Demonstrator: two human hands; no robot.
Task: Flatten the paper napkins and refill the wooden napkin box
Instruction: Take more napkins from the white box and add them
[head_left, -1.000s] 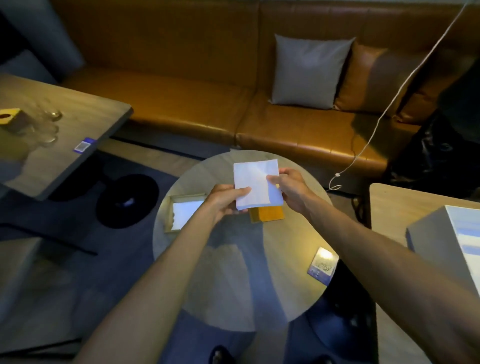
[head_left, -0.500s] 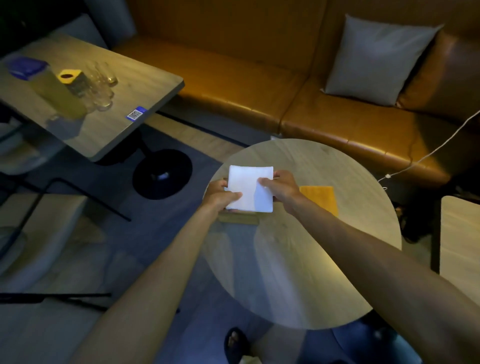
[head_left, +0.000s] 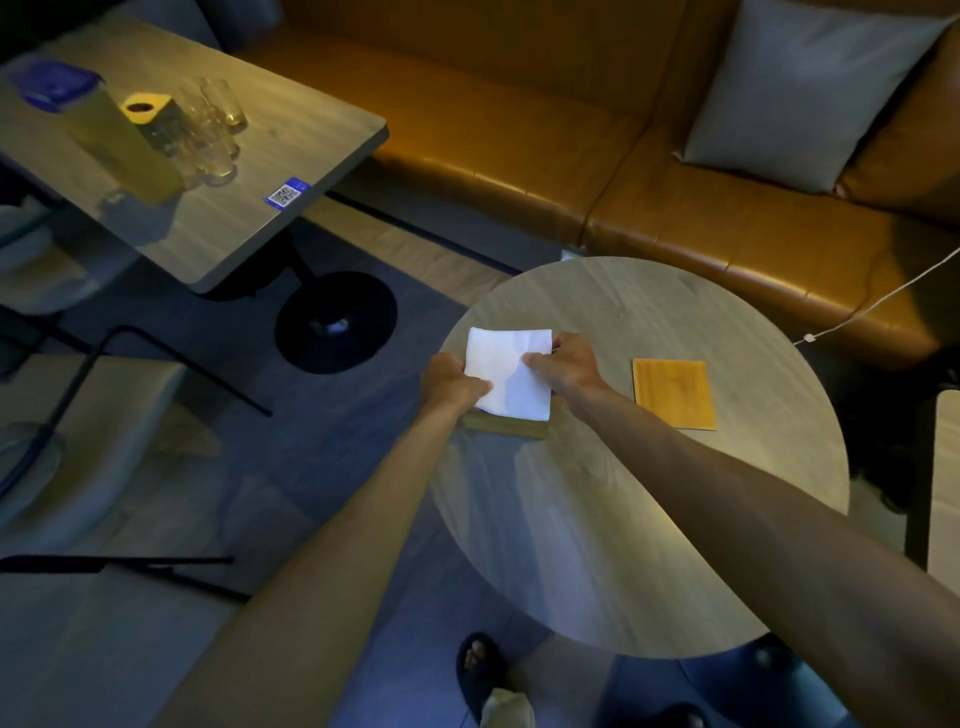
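A white paper napkin (head_left: 506, 371) is held flat over the wooden napkin box (head_left: 506, 429), which sits at the left edge of the round table (head_left: 649, 519). Only the box's near wall shows below the napkin. My left hand (head_left: 449, 382) pinches the napkin's left edge and my right hand (head_left: 563, 366) pinches its right edge. An orange wooden square, apparently the box's lid (head_left: 674, 393), lies flat on the table to the right of my right hand.
A rectangular table (head_left: 291, 135) at the upper left carries glasses (head_left: 210, 130), a yellow block and a bottle. A brown leather sofa (head_left: 519, 145) with a grey cushion (head_left: 810, 88) runs along the back. A white cord (head_left: 878, 301) hangs at right. My sandalled foot (head_left: 478, 670) shows below.
The view swung left and down. Both hands carried the napkin leftward from above the orange lid to over the wooden box and lowered it slightly.
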